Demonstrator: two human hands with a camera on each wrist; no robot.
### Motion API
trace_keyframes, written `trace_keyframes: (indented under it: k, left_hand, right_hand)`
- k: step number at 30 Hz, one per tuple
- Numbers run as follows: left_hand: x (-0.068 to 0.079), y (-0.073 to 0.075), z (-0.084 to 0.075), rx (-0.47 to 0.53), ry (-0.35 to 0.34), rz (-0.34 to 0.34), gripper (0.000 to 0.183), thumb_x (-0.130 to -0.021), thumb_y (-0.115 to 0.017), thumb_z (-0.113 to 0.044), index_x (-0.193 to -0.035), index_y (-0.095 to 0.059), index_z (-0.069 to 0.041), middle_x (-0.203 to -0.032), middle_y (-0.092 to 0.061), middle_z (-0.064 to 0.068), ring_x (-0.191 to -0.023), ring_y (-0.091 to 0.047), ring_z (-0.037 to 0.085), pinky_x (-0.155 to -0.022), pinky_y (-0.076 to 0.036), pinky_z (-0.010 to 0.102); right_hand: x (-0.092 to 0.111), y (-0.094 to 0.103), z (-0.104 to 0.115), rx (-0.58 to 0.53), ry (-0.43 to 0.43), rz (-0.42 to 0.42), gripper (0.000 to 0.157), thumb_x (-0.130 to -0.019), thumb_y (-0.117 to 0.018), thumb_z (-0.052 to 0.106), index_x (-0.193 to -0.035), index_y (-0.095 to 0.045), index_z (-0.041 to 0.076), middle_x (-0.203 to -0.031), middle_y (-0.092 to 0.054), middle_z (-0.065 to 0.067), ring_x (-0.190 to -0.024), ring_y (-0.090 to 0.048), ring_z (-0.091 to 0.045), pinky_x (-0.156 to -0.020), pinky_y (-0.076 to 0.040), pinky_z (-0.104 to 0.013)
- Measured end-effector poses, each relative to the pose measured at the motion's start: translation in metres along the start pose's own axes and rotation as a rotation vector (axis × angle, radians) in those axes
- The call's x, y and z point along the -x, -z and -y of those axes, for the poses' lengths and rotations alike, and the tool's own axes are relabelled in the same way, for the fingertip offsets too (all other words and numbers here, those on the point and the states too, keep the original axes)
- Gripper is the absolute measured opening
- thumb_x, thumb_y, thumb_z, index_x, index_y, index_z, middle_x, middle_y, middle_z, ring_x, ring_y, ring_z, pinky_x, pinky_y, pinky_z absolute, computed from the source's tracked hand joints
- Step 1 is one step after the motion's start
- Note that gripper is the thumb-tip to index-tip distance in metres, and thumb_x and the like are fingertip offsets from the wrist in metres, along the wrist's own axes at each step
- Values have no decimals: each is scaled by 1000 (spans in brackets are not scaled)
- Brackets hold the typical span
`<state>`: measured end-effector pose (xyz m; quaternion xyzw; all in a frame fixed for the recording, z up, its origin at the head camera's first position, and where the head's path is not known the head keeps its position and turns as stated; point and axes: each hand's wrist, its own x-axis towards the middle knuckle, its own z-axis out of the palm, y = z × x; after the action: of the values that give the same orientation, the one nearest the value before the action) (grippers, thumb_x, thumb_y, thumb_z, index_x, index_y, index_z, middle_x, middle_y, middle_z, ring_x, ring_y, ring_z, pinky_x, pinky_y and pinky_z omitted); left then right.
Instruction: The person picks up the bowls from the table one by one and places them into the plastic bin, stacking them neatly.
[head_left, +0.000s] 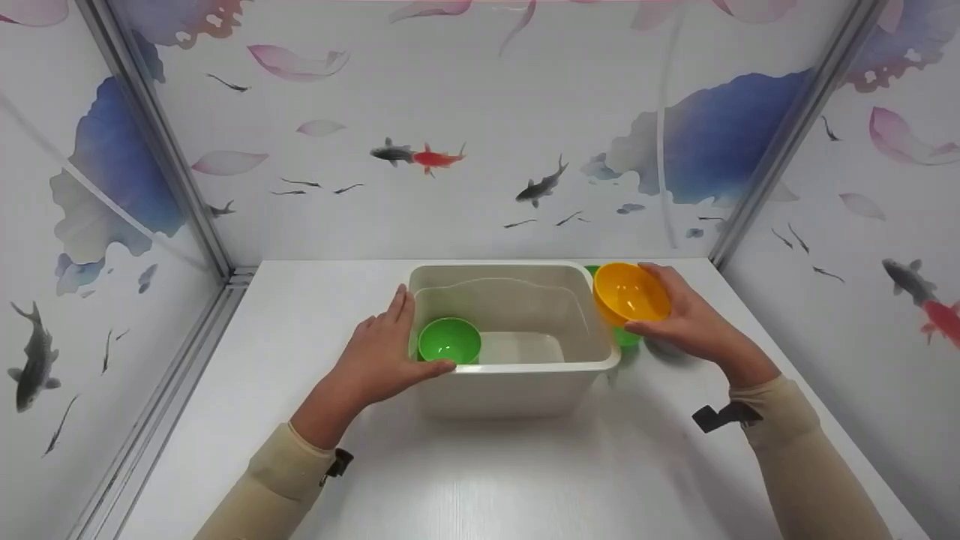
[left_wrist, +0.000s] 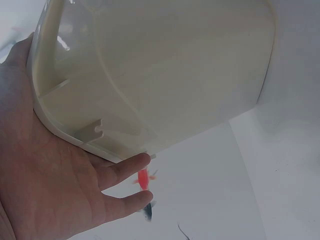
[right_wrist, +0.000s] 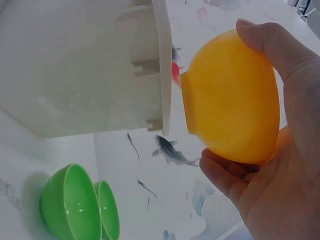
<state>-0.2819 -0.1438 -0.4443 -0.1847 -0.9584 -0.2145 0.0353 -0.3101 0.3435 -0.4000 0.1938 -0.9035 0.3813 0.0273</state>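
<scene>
A pale grey plastic bin (head_left: 517, 386) stands on the table with a green bowl (head_left: 450, 341) inside at its left end. My left hand (head_left: 382, 356) rests on the bin's left front corner, thumb along the front rim; in the left wrist view its fingers (left_wrist: 125, 172) lie straight against the outside. An orange bowl (head_left: 634, 294) is gripped by its rim in my right hand (head_left: 694, 319), raised beside the bin's right rim. Beneath it, two more green bowls (right_wrist: 72, 205) sit on the table right of the bin, mostly hidden in the head view.
The white table (head_left: 480, 480) is closed in by printed panels at the back (head_left: 465, 90) and both sides, with metal posts (head_left: 161, 142) at the corners. Inside the bin, its floor (head_left: 521, 346) shows to the right of the green bowl.
</scene>
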Motion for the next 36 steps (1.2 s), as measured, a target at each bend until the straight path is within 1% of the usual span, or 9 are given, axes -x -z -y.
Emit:
trace_keyframes:
  k: [2, 3, 8, 10, 11, 20, 25, 29, 36]
  left_hand:
    - [0, 1, -1, 4, -4, -1, 139, -85, -62, -93, -174, -17, 4, -184, -12, 21, -164, -32, 42, -127, -30, 65]
    - [0, 2, -1, 5, -5, 0, 139, -86, -62, -93, -174, -18, 4, -184, -12, 21, -164, -32, 42, -127, -30, 65]
    - [0, 3, -2, 11, -8, 5, 136, -87, -65, -89, -174, -18, 4, -183, -12, 21, -164, -32, 42, -127, -30, 65]
    - [0, 3, -2, 11, -8, 3, 135, -88, -66, -87, -174, -18, 4, -183, -12, 21, -164, -31, 42, -127, -30, 66]
    - [0, 3, -1, 12, -9, 2, 135, -88, -67, -87, -174, -18, 4, -183, -12, 21, -164, -31, 42, -127, -30, 66]
    - [0, 4, -1, 12, -4, 6, 140, -85, -62, -93, -174, -17, 4, -183, -12, 21, -162, -33, 44, -127, -31, 65]
    - [0, 3, -2, 15, 0, 4, 138, -86, -65, -90, -174, -17, 4, -184, -13, 21, -162, -34, 44, -126, -31, 66]
    - [0, 3, -2, 12, 3, 4, 139, -85, -64, -92, -175, -16, 3, -183, -13, 21, -162, -34, 43, -127, -31, 65]
    - [1, 3, -3, -1, -2, 9, 138, -86, -62, -92, -175, -17, 3, -184, -12, 20, -163, -33, 43, -127, -31, 65]
  right_hand:
    - [-3, -1, 3, -2, 5, -1, 97, -93, -92, 31, -167, -36, 7, -160, -48, -17, -135, -55, -33, -108, -43, -19]
    - [-4, -1, 4, 1, 10, -4, 98, -92, -93, 31, -167, -36, 6, -159, -48, -17, -134, -55, -33, -110, -44, -23]
    - [-10, -3, 10, -6, 21, -7, 102, -87, -97, 28, -165, -37, 1, -158, -49, -21, -134, -54, -38, -119, -42, -53]
    - [-12, -3, 13, -3, 20, -1, 103, -87, -97, 28, -166, -37, 1, -158, -49, -22, -135, -54, -39, -121, -41, -59]
    - [-14, -4, 15, -3, 18, 2, 103, -87, -97, 29, -166, -37, 1, -159, -48, -22, -135, -54, -39, -122, -40, -61]
    - [-26, -9, 27, -11, 26, 45, 107, -86, -98, 27, -167, -34, 0, -161, -46, -24, -139, -52, -42, -125, -37, -62]
    - [-33, -13, 33, -13, 30, 62, 107, -83, -100, 27, -166, -37, 2, -158, -50, -22, -135, -53, -40, -122, -39, -60]
    - [-39, -17, 38, 4, 21, 85, 109, -82, -100, 29, -167, -36, 4, -158, -49, -22, -135, -54, -40, -121, -42, -61]
    - [-52, -25, 48, 25, 42, 138, 113, -82, -99, 31, -168, -32, 2, -159, -48, -23, -137, -53, -41, -120, -43, -60]
